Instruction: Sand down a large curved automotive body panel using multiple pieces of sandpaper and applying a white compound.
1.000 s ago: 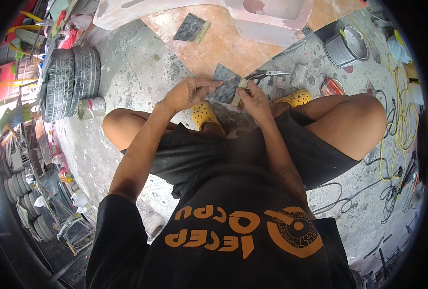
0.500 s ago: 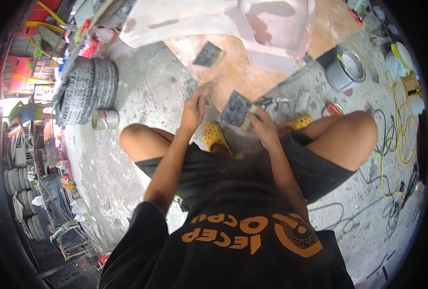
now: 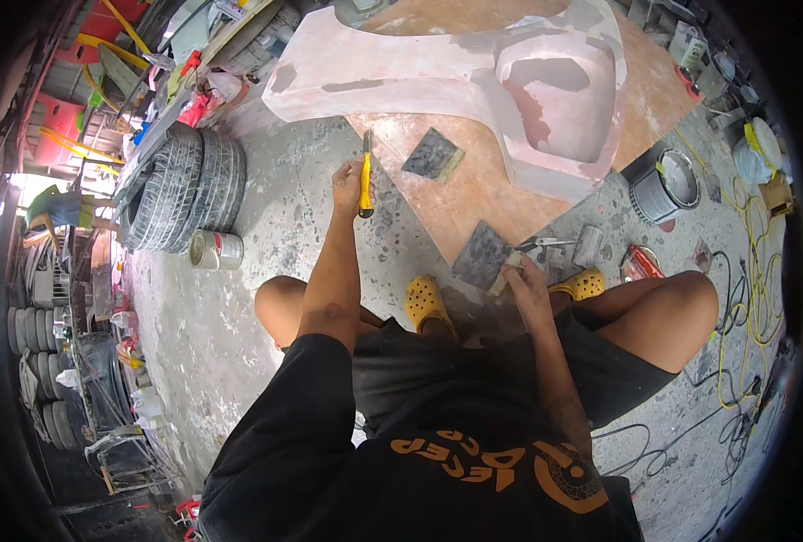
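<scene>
My left hand (image 3: 349, 185) is closed around a yellow-handled tool (image 3: 365, 185) with a black butt and a slim metal blade pointing away from me. I hold it up left of the pinkish-brown board. In my right hand (image 3: 528, 282), pinched by its pale edge strip, is a square dark grey plate (image 3: 481, 251) mottled with smears. A similar dark square plate (image 3: 432, 154) lies on the board (image 3: 401, 194). Beyond it rests a large curved panel (image 3: 392, 68), whitish pink with grey patches and a recessed opening at its right.
Metal snips (image 3: 546, 242) lie beside my right hand. A grey bucket (image 3: 659, 194) stands to the right, past a red can (image 3: 641, 264). Tyres (image 3: 212, 185) and a tin (image 3: 216, 250) are on the left. Yellow and black cables (image 3: 745, 298) coil at the far right.
My left hand has moved forward and left, and the yellow-handled tool now shows clearly in it. The right hand still holds its plate. My view has shifted, showing more of the panel.
</scene>
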`<state>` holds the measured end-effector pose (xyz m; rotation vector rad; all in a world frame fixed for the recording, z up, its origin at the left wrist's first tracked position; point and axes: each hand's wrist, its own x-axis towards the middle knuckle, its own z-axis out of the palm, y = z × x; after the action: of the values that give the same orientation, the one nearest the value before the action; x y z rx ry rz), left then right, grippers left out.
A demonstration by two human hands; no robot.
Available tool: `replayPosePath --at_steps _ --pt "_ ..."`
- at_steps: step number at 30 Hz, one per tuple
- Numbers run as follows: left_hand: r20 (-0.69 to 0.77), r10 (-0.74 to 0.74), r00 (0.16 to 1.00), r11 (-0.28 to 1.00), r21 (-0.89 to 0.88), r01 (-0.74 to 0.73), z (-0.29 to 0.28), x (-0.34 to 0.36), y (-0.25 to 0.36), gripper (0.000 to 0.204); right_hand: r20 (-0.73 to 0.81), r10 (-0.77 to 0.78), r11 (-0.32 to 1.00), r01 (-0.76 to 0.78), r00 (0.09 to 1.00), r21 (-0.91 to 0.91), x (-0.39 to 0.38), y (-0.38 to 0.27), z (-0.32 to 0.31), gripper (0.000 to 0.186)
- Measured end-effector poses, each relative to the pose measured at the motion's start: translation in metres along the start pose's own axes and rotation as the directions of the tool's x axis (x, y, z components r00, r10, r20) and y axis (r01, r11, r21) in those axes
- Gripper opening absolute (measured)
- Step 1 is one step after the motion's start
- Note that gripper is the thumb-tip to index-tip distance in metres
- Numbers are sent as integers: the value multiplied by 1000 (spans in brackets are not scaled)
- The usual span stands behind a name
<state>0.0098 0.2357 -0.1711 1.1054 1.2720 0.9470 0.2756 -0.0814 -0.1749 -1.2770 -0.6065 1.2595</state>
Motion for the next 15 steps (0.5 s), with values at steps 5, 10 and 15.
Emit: replayPosePath --at_steps 5,10,15 --pt "43 39 998 984 173 -45 -18 7 -4 28 0 55 997 -55 999 57 -2 -19 9 21" --pt "16 -131 991 845 525 104 -59 -2 -14 29 51 97 994 -99 994 34 -1 -19 8 25" --pt "-315 -6 949 894 423 146 -116 -25 -26 27 -10 101 993 -100 995 71 -3 -27 27 30"
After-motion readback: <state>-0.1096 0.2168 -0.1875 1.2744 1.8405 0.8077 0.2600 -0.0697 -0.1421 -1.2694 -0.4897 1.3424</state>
